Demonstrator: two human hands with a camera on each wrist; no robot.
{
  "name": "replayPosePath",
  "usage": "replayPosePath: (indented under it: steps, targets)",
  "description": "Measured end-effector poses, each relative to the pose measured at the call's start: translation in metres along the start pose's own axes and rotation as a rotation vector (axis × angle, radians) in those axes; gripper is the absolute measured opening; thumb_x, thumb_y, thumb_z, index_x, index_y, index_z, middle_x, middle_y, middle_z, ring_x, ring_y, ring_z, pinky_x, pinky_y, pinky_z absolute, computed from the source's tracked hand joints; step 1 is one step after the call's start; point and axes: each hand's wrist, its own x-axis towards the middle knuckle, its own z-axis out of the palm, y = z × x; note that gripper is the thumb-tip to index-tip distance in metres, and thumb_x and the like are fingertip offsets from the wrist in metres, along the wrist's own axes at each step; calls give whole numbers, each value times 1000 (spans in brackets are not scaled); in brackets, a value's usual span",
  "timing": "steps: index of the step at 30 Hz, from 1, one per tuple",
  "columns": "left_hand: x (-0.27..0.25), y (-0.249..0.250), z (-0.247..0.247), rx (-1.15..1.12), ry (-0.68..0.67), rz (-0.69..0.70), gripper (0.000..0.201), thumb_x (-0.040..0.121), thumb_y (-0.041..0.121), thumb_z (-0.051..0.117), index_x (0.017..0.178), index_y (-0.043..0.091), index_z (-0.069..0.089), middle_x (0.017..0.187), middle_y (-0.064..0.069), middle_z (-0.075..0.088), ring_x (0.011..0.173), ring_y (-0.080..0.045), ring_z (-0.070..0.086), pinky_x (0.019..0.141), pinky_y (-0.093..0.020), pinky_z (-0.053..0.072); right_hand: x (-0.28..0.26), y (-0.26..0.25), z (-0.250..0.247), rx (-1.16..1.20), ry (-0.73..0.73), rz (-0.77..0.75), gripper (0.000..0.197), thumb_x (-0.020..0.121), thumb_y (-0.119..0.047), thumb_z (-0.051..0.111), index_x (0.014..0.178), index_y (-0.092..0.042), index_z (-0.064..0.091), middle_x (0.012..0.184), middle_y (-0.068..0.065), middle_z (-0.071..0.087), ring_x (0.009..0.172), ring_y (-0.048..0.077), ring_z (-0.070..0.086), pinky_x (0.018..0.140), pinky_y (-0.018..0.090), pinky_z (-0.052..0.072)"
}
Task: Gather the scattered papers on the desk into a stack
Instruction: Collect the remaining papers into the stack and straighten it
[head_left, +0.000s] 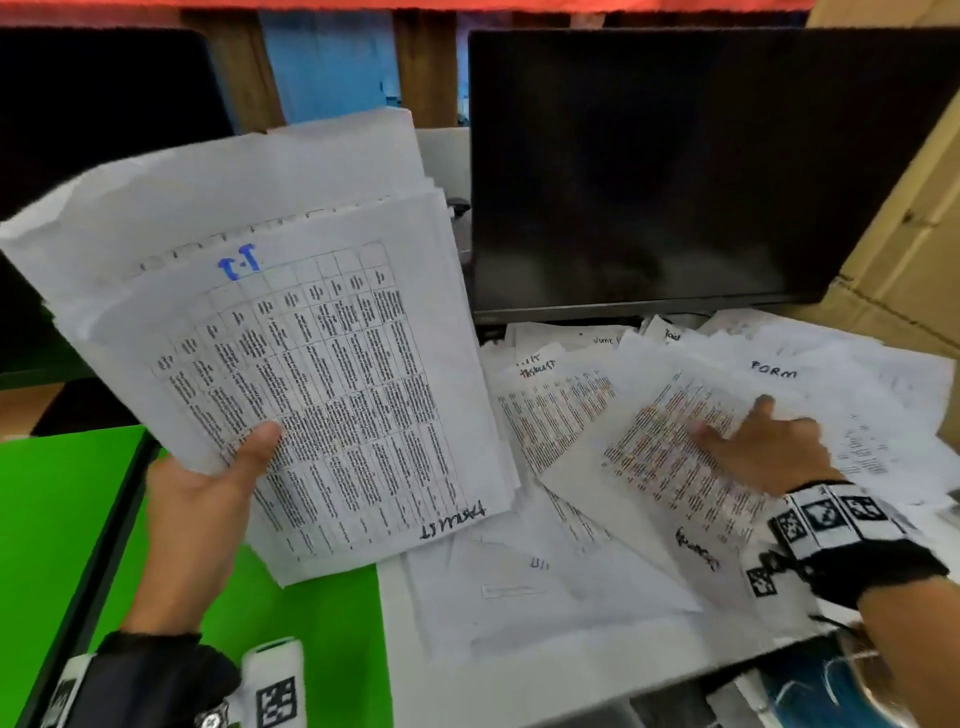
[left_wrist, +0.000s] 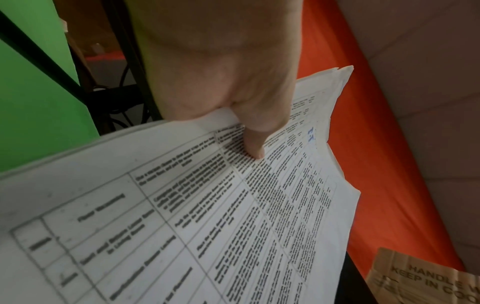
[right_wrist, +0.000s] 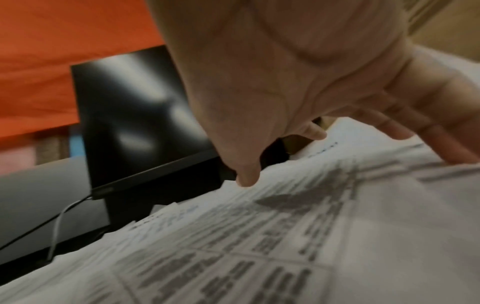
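My left hand (head_left: 218, 483) holds a thick stack of printed papers (head_left: 291, 338) up off the desk, thumb (left_wrist: 255, 144) pressed on the top sheet (left_wrist: 207, 216), a table marked in blue ink. More white sheets (head_left: 561, 582) lie scattered over the desk to the right. My right hand (head_left: 763, 447) rests on one tilted printed sheet (head_left: 670, 457) there, fingers spread and fingertips (right_wrist: 246, 179) touching the paper (right_wrist: 259, 246); I see no sheet pinched.
A dark monitor (head_left: 701, 171) stands behind the loose papers, its cable (right_wrist: 59, 226) trailing at the left. A cardboard box (head_left: 914, 244) is at the right. A green surface (head_left: 62, 519) lies at the lower left, and a second dark screen (head_left: 93, 114) at the far left.
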Motion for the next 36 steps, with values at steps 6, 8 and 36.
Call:
replayPosePath:
  steps: [6,8,36]
  targets:
    - [-2,-1,12,-18,-30,-20,28,89,8,64,112,23,62,91,35,68,91,18,61,83,-7,51,20,25,6,-54,-71,87,127,57,-79,68,143,-5,12,130,27,46,122,42,47,97,47,46]
    - [-3,-3,14,-24,-43,-16,26,88,8,64,109,24,64,88,31,68,88,18,61,81,-7,51,21,24,4,46,-8,120,111,59,-59,82,134,-3,23,124,27,49,117,43,50,93,48,48]
    - [-11,5,12,-5,-102,-27,34,90,8,61,122,19,57,105,22,60,93,9,59,85,-21,45,-1,42,-102,669,700,-387,18,98,-9,46,110,-4,59,97,4,58,92,22,56,80,33,48]
